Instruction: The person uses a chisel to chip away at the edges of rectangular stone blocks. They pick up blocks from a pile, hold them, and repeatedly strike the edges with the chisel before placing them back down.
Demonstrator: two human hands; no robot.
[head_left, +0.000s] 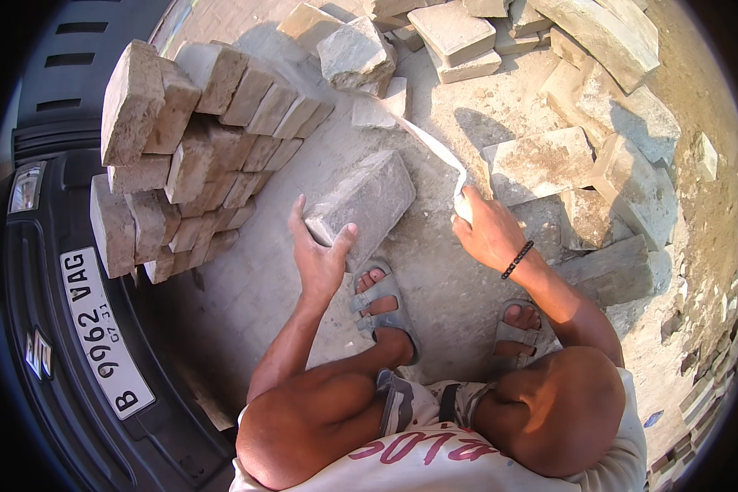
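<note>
- The left hand (320,258) clamps the near end of a rough grey rectangular stone block (362,201), thumb on one side and fingers wrapped over the other edge.
- The block lies on the dusty pale ground (254,279) directly in front of the squatting person, just beyond the grey strapped sandal (383,307) on the left foot.
- Its long axis runs diagonally, from the gripped near-left end up and away to the right, so the free end points toward the right hand's side.
- The right hand (485,230) is closed on the handle end of a long thin pale metal blade (435,148), which slants up and to the left, its tip reaching toward the loose stones further out.
- The blade passes just to the right of the block without clearly touching it; the left hand is the only one on the block.
- A black beaded bracelet (517,259) sits on the right wrist.
- To the left, a neat stack of tan trimmed stone blocks (197,148) rises in tilted rows, well within the left arm's reach.
- To the right and ahead lies an untidy heap of larger rough stone slabs (582,156).
- At the far left, a white rectangular number plate with dark characters (105,332) sits on the dark rear of a vehicle (49,271), beside a red-and-clear tail lamp (26,187).
</note>
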